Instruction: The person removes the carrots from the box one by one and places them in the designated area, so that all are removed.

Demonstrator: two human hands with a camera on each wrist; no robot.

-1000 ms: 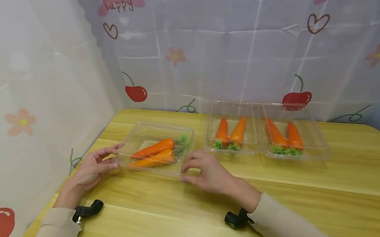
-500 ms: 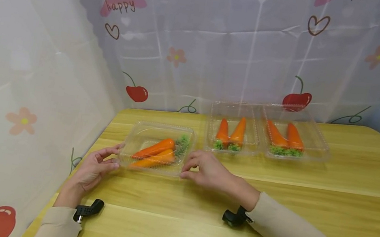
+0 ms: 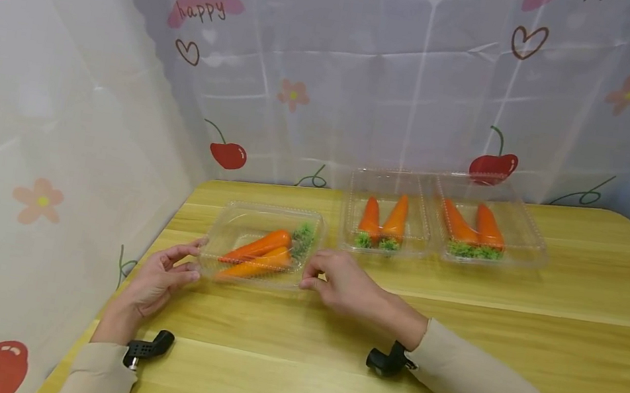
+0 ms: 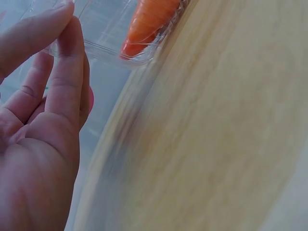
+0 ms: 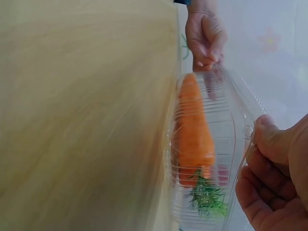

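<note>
A clear plastic clamshell box with its lid down lies toward the left of the table. Inside are two carrots, an orange-red one and a lighter one, with green tops pointing right. At its left rim, my left hand pinches the edge between thumb and fingers; the left wrist view shows thumb and index fingertip meeting there. My right hand pinches the front right corner, its thumb pressing the rim against the curled index finger in the right wrist view.
Two more clear boxes, a middle one and a right one, stand side by side at the back, each with two carrots. Behind the wooden table hangs a printed curtain, and another runs along its left side.
My right thumb has closed in against the fingers at the box's corner; a second ago it stood apart from them. The left hand and the boxes have stayed about where they were.
</note>
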